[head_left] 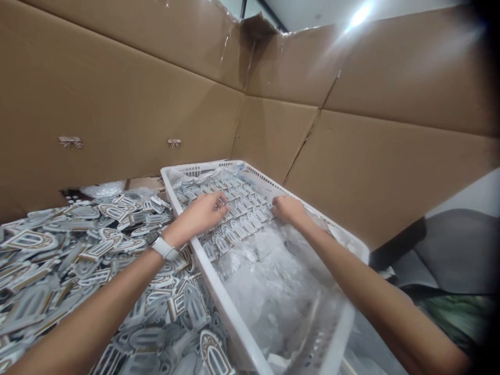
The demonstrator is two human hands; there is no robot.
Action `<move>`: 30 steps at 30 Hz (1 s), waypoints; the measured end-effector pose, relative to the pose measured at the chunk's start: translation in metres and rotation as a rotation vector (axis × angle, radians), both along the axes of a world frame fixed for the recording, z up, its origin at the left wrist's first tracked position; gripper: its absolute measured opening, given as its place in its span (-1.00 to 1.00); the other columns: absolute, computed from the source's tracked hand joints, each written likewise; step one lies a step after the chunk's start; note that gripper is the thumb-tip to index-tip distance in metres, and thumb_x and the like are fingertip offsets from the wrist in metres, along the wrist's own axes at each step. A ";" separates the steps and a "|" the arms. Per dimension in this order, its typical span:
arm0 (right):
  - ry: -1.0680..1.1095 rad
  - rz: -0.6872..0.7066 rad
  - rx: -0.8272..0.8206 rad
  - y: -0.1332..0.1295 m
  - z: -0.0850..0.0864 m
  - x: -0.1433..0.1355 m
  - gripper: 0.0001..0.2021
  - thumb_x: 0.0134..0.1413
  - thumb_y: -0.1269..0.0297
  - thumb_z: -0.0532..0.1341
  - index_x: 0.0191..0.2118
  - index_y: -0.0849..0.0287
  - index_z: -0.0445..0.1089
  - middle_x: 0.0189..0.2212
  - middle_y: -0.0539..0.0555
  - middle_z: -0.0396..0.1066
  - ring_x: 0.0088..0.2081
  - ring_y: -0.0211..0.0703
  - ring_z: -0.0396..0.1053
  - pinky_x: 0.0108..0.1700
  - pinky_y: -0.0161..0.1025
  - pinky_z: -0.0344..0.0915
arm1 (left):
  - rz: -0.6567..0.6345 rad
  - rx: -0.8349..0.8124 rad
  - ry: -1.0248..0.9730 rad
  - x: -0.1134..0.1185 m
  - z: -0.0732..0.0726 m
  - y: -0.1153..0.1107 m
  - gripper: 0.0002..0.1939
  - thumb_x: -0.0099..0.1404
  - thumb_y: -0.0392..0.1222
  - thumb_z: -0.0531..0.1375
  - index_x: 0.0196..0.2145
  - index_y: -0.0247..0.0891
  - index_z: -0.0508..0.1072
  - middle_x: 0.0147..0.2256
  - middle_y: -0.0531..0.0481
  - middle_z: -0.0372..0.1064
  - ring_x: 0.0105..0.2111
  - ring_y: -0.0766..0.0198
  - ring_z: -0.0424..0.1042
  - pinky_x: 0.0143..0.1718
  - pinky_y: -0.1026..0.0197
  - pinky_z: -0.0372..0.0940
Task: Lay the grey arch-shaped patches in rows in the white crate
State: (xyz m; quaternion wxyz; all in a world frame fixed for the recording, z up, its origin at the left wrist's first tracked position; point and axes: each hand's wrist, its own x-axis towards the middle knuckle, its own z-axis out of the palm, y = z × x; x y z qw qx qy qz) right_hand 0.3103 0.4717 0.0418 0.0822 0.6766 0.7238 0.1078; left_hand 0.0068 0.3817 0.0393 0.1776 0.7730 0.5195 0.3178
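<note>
A white plastic basket (211,276) holds rows of small arched window-shaped pieces (238,226) in its far half, lying on clear plastic sheeting (269,281). My left hand (205,211), with a white band on its wrist, reaches over the basket's left rim. Its thumb and curled fingers are apart at the rows, and nothing shows between them. Across from it, my right hand (289,208) is closed near the right end of the rows. Its fingertips are turned away, so whatever they pinch is hidden.
Left of the basket lies a large heap of loose white arched pieces (89,265) with gold-brown trim. Tall cardboard walls (136,99) enclose the far and right sides. A grey chair (461,250) stands at the right. Plastic bags (103,188) lie behind the heap.
</note>
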 end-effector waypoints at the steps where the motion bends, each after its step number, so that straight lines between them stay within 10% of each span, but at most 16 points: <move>1: 0.003 0.002 -0.009 0.000 0.001 0.000 -0.67 0.34 0.28 0.23 0.13 0.12 0.60 0.09 0.30 0.57 0.11 0.14 0.53 0.06 -0.14 0.40 | 0.003 -0.001 0.003 0.000 0.001 -0.001 -0.73 0.42 0.02 0.14 -0.07 -0.16 0.49 -0.14 -0.10 0.61 -0.10 -0.03 0.56 -0.06 0.00 0.35; 30: 0.084 0.011 -0.069 0.001 -0.001 0.008 -0.64 0.25 0.37 0.27 0.10 0.05 0.63 0.03 0.17 0.61 0.04 -0.03 0.54 -0.03 -0.30 0.34 | 0.036 -0.028 0.035 0.000 0.001 -0.003 -0.67 0.43 0.08 0.14 -0.09 -0.18 0.55 -0.16 -0.12 0.61 -0.13 -0.03 0.56 -0.06 0.00 0.35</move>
